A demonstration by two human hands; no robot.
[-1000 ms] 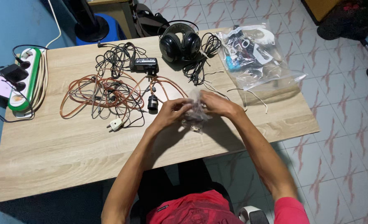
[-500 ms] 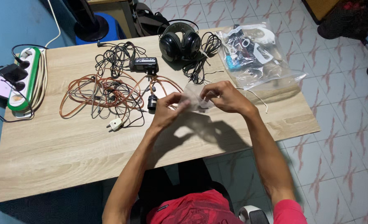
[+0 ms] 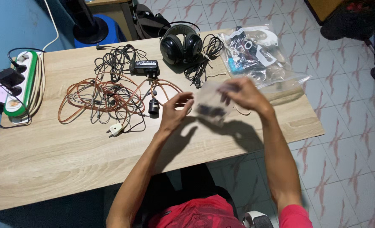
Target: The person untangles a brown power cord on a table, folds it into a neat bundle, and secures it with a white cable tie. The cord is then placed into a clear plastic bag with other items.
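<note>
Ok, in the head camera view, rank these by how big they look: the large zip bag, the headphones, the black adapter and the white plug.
1. large zip bag
2. headphones
3. black adapter
4. white plug

The gaps are plain, so nearness to the camera does not change the order.

Thing: we see a small clear plastic bag (image 3: 211, 103), motion-blurred, so its edges are soft.
Contents: something small and dark sits low inside it; we cannot tell what.
Pose: it hangs roughly upright, spread flat toward us, lifted off the wooden table (image 3: 69, 147).
Hold: our right hand (image 3: 244, 93) pinches its upper right edge; our left hand (image 3: 175, 112) is at its left edge, fingers loosely spread, and we cannot tell whether they touch it.
Place: just right of the frame's centre, in its upper half.
</note>
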